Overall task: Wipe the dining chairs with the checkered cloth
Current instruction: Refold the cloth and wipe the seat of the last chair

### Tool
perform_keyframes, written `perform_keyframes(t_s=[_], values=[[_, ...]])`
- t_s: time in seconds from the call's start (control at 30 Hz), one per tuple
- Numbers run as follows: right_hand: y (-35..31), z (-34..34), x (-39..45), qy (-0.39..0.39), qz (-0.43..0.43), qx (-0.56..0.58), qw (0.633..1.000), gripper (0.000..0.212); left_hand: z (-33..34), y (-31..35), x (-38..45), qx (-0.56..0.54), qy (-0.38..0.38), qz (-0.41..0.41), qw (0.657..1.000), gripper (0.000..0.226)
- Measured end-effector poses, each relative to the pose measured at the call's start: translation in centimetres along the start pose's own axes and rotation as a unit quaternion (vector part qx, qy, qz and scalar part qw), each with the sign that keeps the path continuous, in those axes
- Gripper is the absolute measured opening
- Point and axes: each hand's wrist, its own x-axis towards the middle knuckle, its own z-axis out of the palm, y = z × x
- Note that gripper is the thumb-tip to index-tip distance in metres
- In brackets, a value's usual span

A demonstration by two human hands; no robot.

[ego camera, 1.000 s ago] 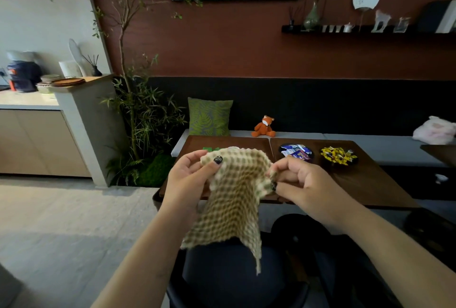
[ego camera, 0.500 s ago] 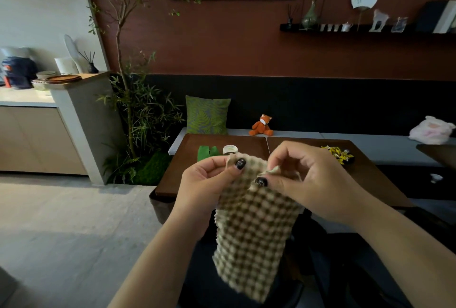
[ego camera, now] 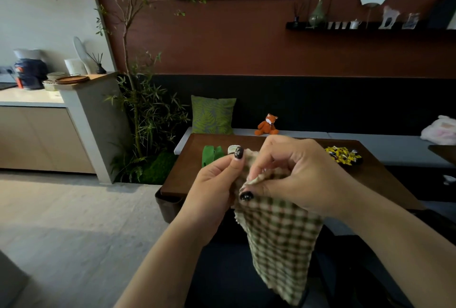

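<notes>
The checkered cloth (ego camera: 281, 243), cream with brown and green checks, hangs folded in front of me above a dark dining chair (ego camera: 222, 273). My left hand (ego camera: 214, 184) pinches its top edge from the left. Close beside it, my right hand (ego camera: 296, 174) grips the same top edge, thumb pressed on the fabric. The hands nearly touch. The chair's dark seat shows below the cloth and between my forearms; most of it is hidden.
A brown wooden table (ego camera: 192, 174) stands just beyond the chair, with a green object (ego camera: 212, 154), a small jar (ego camera: 232, 148) and a dish of yellow sweets (ego camera: 341, 154). A bench with a green cushion (ego camera: 212, 115) and a fox toy (ego camera: 267, 125) runs behind. Plants (ego camera: 148, 120) and open floor lie left.
My hands have come together, folding the spread cloth in half so it hangs narrower and lower to the right. The view has shifted slightly.
</notes>
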Motion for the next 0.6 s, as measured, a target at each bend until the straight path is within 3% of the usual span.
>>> perform_keyframes(t_s=[0.13,0.3,0.4,0.5,0.6], values=[[0.8,0.3,0.5,0.092,0.025,-0.097,0.991,0.03,0.4,-0.3,0.1,-0.069,-0.041,0.005,0.997,0.035],[1.1,0.1,0.6,0.137,0.016,-0.098,0.986,0.031,0.3,-0.2,0.5,-0.122,-0.088,-0.028,0.988,0.058],[1.4,0.0,0.8,0.145,0.026,-0.099,0.984,0.027,0.0,-0.2,0.6,-0.098,-0.113,-0.022,0.988,0.065],[1.9,-0.2,0.7,0.141,0.053,-0.074,0.986,0.028,-0.5,-0.7,0.4,-0.043,-0.138,0.031,0.989,0.044],[2.5,-0.3,0.7,0.128,0.078,-0.058,0.987,0.032,-0.6,-1.3,0.3,0.051,-0.11,0.076,0.99,0.043]])
